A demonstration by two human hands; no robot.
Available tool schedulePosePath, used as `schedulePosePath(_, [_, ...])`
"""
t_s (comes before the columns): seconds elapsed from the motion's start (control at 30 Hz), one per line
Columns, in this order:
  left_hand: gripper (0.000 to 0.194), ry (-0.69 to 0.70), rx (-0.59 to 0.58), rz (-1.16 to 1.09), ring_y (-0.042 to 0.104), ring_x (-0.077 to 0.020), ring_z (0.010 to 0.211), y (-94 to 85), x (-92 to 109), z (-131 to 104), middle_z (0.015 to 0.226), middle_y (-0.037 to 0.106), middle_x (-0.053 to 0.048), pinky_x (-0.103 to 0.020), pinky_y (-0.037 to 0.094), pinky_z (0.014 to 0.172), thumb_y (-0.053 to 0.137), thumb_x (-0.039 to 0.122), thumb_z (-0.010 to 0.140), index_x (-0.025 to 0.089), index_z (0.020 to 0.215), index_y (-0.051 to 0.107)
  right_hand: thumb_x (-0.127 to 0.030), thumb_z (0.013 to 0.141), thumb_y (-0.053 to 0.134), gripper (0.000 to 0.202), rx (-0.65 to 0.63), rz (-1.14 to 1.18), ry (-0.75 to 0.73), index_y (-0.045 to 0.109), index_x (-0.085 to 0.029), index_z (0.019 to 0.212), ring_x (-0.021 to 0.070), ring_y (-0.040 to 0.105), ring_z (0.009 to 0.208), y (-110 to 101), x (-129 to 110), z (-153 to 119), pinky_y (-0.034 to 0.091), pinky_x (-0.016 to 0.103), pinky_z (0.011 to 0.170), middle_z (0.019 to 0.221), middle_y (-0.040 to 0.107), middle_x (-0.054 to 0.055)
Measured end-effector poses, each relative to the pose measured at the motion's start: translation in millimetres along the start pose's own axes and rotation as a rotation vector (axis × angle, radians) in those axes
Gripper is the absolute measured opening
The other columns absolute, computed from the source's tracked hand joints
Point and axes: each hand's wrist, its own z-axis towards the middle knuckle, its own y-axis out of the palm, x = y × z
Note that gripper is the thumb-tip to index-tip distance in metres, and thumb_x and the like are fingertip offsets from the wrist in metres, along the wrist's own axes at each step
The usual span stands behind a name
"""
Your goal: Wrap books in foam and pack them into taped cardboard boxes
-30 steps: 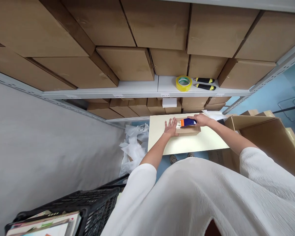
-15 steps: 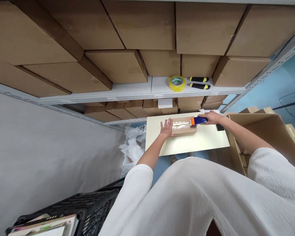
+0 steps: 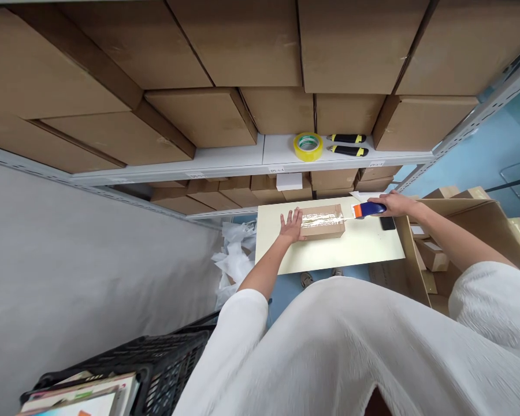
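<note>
A small cardboard box [image 3: 323, 225] lies on a cream board [image 3: 294, 259], with shiny clear tape along its top. My left hand [image 3: 292, 226] rests on the box's left end, fingers spread. Beyond the box's right end, my right hand [image 3: 394, 204] is closed round a blue and orange tape dispenser [image 3: 370, 209]. A thin strip of tape stretches from the box to the dispenser. Below my right hand, a dark flat object [image 3: 387, 223] lies on the board.
A yellow tape roll [image 3: 308, 147] and two black and yellow cutters [image 3: 349, 151] lie on the shelf [image 3: 238, 155] under stacked boxes. To the right stands a large open carton [image 3: 416, 268] with small boxes inside; a black crate [image 3: 156, 370] is at lower left.
My right hand has moved right with the dispenser, off the box's end, drawing out tape. My left hand remains on the box.
</note>
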Motion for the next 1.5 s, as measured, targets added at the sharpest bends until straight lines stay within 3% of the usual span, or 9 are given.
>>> schedulePosePath(0.47, [0.132, -0.024, -0.017, 0.018, -0.007, -0.0458, 0.173, -3.8, 2.3, -6.5, 0.186, -0.019, -0.012, -0.072, -0.005, 0.135, 0.074, 0.065, 0.09, 0.023, 0.179, -0.014, -0.054, 0.097, 0.066, 0.065, -0.073, -0.097, 0.004, 0.062, -0.028, 0.155, 0.0326, 0.072, 0.095, 35.7, -5.8, 31.0, 0.039, 0.043, 0.095, 0.114, 0.079, 0.017])
schedulePosePath(0.73, [0.132, -0.022, 0.0, -0.002, -0.003, -0.0484, 0.173, -2.3, 2.3, -7.0, 0.187, -0.017, -0.013, -0.073, -0.003, 0.135, 0.072, 0.068, 0.09, 0.025, 0.179, -0.014, -0.046, 0.091, 0.071, 0.063, -0.085, -0.05, -0.007, 0.066, -0.028, 0.151, 0.0345, 0.072, 0.098, 45.8, -20.3, 55.1, 0.037, 0.044, 0.097, 0.112, 0.079, 0.017])
schedulePosePath(0.97, [0.136, -0.028, -0.013, 0.004, -0.001, -0.0483, 0.173, -1.4, 4.3, -7.0, 0.186, -0.021, -0.012, -0.072, -0.003, 0.136, 0.075, 0.066, 0.089, 0.022, 0.179, -0.017, -0.047, 0.089, 0.071, 0.058, -0.103, -0.034, -0.015, 0.068, -0.028, 0.144, 0.0335, 0.071, 0.101, 40.2, -40.3, 72.7, 0.038, 0.044, 0.097, 0.111, 0.08, 0.015])
schedulePosePath(1.2, [0.134, -0.023, -0.008, -0.004, 0.0, -0.0482, 0.173, -0.6, 4.2, -6.3, 0.186, -0.021, -0.014, -0.072, -0.003, 0.135, 0.073, 0.071, 0.089, 0.023, 0.179, -0.014, -0.05, 0.087, 0.072, 0.053, -0.166, 0.054, 0.04, 0.072, -0.033, 0.138, 0.0331, 0.072, 0.106, 33.1, -41.2, 74.6, 0.045, 0.043, 0.095, 0.116, 0.081, 0.01])
schedulePosePath(1.37, [0.133, -0.02, -0.007, 0.008, 0.0, -0.0479, 0.173, -0.7, 3.9, -6.7, 0.186, -0.021, -0.012, -0.072, -0.002, 0.136, 0.072, 0.069, 0.09, 0.024, 0.179, -0.015, -0.046, 0.08, 0.078, 0.047, -0.245, 0.102, 0.122, 0.078, -0.036, 0.126, 0.0309, 0.074, 0.097, 31.7, -38.0, 87.6, 0.051, 0.041, 0.086, 0.109, 0.082, 0.006])
schedulePosePath(1.5, [0.132, -0.024, -0.014, 0.007, 0.0, -0.0474, 0.173, -1.3, 4.4, -7.6, 0.185, -0.022, -0.012, -0.072, -0.001, 0.136, 0.073, 0.066, 0.091, 0.024, 0.179, -0.017, -0.038, 0.074, 0.083, 0.044, -0.275, 0.095, 0.18, 0.082, -0.031, 0.118, 0.0343, 0.074, 0.099, 33.6, -44.7, 95.5, 0.052, 0.046, 0.091, 0.107, 0.082, 0.01])
